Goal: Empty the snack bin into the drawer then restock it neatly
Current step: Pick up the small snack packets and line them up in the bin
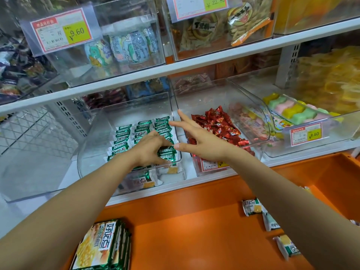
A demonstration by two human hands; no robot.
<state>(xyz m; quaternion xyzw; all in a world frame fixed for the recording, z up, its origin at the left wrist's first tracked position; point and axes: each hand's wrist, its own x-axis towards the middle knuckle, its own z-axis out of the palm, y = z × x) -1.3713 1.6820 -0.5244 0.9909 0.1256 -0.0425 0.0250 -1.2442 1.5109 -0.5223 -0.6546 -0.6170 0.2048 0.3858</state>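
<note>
Green-and-white snack packets (124, 133) are lined in tidy rows in the clear plastic bin (91, 133) on the shelf (194, 181), left side. Some are pinched in the left hand (150, 151) grip; the right hand (202, 141) grip is spread wide.

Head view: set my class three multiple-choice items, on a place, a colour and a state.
1. Where is the left hand? A in the clear bin, on the green packets; B on the top shelf; C on a tag.
2. What colour is the drawer? A white; B orange; C blue.
3. How is the right hand? A clenched; B holding a red sweet; C open, fingers spread.
Answers: 1 A, fingers curl on packets inside it; 2 B, its floor is orange; 3 C, it grips nothing.
</note>
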